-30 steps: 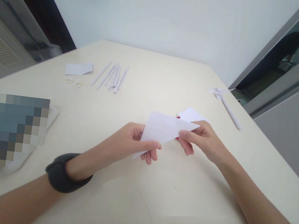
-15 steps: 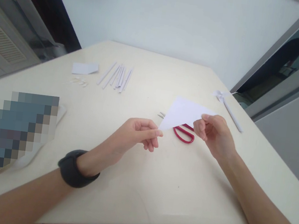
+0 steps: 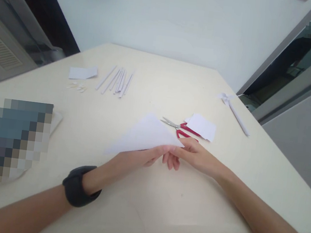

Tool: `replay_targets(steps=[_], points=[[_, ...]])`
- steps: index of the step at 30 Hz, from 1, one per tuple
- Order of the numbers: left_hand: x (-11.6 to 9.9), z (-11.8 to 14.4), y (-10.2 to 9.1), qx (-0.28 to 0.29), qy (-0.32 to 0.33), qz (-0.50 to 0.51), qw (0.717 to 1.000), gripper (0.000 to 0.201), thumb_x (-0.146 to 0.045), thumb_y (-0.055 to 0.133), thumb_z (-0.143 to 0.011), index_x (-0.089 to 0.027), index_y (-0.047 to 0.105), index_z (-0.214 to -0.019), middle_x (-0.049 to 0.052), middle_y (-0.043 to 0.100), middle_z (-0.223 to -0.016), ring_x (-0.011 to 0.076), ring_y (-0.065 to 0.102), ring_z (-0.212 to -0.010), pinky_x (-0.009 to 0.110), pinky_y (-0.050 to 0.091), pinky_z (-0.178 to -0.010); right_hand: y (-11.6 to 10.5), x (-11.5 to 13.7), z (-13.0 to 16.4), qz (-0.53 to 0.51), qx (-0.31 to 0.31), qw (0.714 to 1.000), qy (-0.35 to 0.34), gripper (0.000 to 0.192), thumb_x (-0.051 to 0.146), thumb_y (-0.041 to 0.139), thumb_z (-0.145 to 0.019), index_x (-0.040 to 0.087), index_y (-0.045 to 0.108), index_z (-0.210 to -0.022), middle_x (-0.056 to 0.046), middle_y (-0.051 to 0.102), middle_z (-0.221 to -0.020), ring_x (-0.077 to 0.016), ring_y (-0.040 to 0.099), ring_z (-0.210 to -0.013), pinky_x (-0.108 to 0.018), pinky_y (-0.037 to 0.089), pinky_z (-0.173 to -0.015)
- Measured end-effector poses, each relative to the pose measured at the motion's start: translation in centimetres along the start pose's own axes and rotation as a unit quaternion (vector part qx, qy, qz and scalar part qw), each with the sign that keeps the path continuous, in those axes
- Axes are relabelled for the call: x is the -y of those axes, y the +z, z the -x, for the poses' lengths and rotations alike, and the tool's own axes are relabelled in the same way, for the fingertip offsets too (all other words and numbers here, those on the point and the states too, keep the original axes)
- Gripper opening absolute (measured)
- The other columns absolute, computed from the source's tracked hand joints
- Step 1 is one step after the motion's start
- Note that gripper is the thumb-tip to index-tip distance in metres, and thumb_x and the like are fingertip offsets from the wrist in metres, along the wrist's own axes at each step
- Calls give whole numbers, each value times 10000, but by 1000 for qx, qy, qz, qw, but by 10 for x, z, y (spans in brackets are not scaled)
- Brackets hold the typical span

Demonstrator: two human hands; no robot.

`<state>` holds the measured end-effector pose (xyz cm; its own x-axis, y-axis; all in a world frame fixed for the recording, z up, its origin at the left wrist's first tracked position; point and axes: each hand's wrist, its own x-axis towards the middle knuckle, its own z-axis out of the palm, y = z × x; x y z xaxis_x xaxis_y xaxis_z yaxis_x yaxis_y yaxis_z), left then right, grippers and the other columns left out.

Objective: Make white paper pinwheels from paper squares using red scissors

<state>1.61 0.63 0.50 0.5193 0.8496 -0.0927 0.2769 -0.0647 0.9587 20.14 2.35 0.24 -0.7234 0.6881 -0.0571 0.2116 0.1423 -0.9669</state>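
Observation:
A white triangular sheet of paper (image 3: 144,134) is held up in front of me, its far point facing away. My left hand (image 3: 150,154) pinches its near edge; the wrist wears a black band (image 3: 80,186). My right hand (image 3: 189,154) grips the same edge at the right corner, its fingers meeting those of the left. Just beyond lie red-handled scissors (image 3: 178,126), blades pointing left, partly under white paper pieces (image 3: 202,126). The right fingertips hide part of the lower scissor handle.
Several rolled paper tubes (image 3: 117,81) lie at the back left beside a folded paper (image 3: 83,73) and small white bits (image 3: 76,87). A paper pinwheel on a stick (image 3: 237,117) lies right. A blurred-out object (image 3: 10,144) sits left. Through an opening at right, a person (image 3: 296,54) shows.
The paper has swung left and turned, its near edge now towards me. My right hand has come left to meet my left hand, uncovering the scissors and the paper pieces on them.

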Motion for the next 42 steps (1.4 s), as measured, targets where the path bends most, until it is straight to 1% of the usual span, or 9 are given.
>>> replay_targets(steps=[3, 6, 9, 15, 23, 29, 35, 39, 42], points=[[4, 2, -6, -42, -34, 3, 999, 459, -381, 409, -872, -194, 236, -490, -59, 249, -467, 94, 235, -454, 263, 272, -512, -11, -2, 2, 184, -119, 976, 6, 184, 318, 497, -874, 183, 617, -840, -32, 626, -844, -146, 571, -766, -257, 434, -658], [7, 3, -11, -26, -35, 6, 999, 464, -424, 388, -881, -189, 292, -492, -55, 281, -470, 101, 284, -463, 262, 283, -528, -23, -11, 5, 376, -258, 889, 45, 153, 231, 456, -883, 203, 597, -938, -57, 595, -1030, -175, 547, -908, -292, 416, -743], [7, 4, -13, -9, -47, 7, 999, 421, -381, 365, -879, -188, 382, -504, -57, 281, -450, 108, 308, -463, 260, 293, -539, -28, -22, 5, 439, -252, 859, 80, 151, 218, 471, -867, 189, 578, -970, -92, 569, -1058, -213, 529, -944, -310, 405, -721], [9, 5, -13, 24, -69, -22, 997, 382, -396, 363, -850, -192, 499, -556, -48, 307, -467, 127, 355, -501, 272, 324, -571, -22, -23, 5, 448, -211, 864, 88, 93, 162, 476, -841, 189, 565, -844, -56, 581, -890, -166, 535, -744, -283, 387, -629], [14, 2, -16, -1, 60, 77, 995, 374, -225, 432, -766, -195, 298, -417, -38, 313, -411, 95, 307, -428, 290, 253, -489, -17, -17, 4, 444, -207, 868, 82, 44, 183, 514, -816, 178, 557, -813, -106, 548, -1016, -209, 519, -867, -312, 398, -692], [22, 3, -20, 43, 34, 180, 982, 357, -210, 462, -772, -180, 309, -450, -56, 269, -426, 73, 250, -407, 280, 185, -454, -20, -9, 14, 351, -161, 916, 107, 161, 275, 567, -780, 222, 539, -930, -34, 609, -850, -156, 530, -688, -246, 392, -541], [26, 2, -20, 69, 19, 175, 982, 361, -279, 516, -761, -182, 348, -456, -51, 310, -426, 69, 268, -401, 259, 195, -421, -23, 5, 13, 61, -87, 983, 149, 294, 292, 518, -831, 251, 556, -1120, -21, 623, -820, -109, 513, -607, -225, 395, -539], [23, 1, -17, 65, 33, 135, 988, 320, -304, 506, -771, -186, 396, -495, -46, 356, -425, 83, 322, -413, 266, 248, -441, -11, 13, 7, -180, -48, 978, 93, 574, 196, 625, -760, 338, 428, -1281, -7, 572, -895, -119, 553, -703, -231, 442, -590], [16, 3, -14, 40, 30, 70, 996, 299, -264, 492, -757, -185, 403, -483, -44, 381, -427, 87, 343, -421, 268, 267, -459, -1, 16, 5, -239, -79, 966, 53, 695, 159, 674, -724, 382, 372, -1309, 33, 541, -831, -100, 522, -648, -238, 444, -590]])
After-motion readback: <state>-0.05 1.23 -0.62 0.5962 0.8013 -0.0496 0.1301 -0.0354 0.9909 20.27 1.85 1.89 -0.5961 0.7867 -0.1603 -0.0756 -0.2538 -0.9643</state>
